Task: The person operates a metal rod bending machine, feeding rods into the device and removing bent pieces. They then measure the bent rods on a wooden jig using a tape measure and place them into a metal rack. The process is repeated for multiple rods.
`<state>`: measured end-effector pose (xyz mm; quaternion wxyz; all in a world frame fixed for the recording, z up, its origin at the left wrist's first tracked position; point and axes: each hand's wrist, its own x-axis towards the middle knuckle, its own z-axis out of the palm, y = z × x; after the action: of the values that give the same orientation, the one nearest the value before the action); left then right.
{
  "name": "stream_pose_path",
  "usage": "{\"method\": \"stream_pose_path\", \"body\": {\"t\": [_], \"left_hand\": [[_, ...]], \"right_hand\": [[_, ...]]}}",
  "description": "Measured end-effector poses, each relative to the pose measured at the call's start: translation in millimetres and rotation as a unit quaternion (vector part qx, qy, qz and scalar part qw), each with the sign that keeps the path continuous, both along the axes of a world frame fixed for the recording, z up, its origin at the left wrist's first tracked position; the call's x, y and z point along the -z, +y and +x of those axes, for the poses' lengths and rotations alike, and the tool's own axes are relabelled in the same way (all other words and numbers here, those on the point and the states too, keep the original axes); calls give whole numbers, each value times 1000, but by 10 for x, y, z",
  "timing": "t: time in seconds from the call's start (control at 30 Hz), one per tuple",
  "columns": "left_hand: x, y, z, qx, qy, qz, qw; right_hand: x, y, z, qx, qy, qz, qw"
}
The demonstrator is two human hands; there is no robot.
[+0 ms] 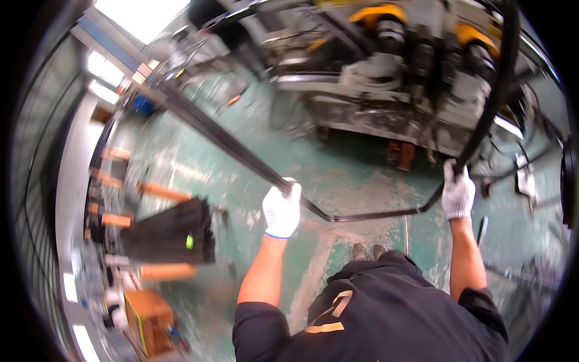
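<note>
Both of my hands wear white knit gloves and grip one long, dark U-shaped metal frame point(377, 216). My left hand point(281, 209) is closed around its left leg, which stretches away to the upper left. On the right leg, which rises in a curve toward the upper right, my right hand point(458, 190) is wrapped just above the corner. The short bottom side spans the gap between my hands, in front of my body and above the floor. Where the far ends of the legs finish, I cannot tell.
A workshop machine point(377, 117) with orange-capped motors point(386, 18) stands ahead. To the left, a bundle of dark bars point(172, 232) lies among orange-brown supports point(166, 191). A wooden cabinet point(148, 314) is at lower left. A person in dark clothes point(232, 30) stands far off.
</note>
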<state>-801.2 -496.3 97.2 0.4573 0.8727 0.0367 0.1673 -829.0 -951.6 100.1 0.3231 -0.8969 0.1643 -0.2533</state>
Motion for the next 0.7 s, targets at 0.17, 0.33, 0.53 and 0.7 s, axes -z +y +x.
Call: {"method": "stream_pose_path", "body": {"t": [0.17,0.33,0.53,0.7], "left_hand": [[56,495,-1235,-139,44,73,987],[2,1111,-2535,-270,86,-9,959],[-29,2051,-3776,-382,86,-16,920],[224,3174,-4866,-425,25,-62,903]], "right_hand": [[721,637,-262,-108,50,99,988],[1030,1524,-671,-228,58,100,967],[1119,2927,-1163,-315,43,94,944],[1207,4295,-1839,-378,16,115,919]]}}
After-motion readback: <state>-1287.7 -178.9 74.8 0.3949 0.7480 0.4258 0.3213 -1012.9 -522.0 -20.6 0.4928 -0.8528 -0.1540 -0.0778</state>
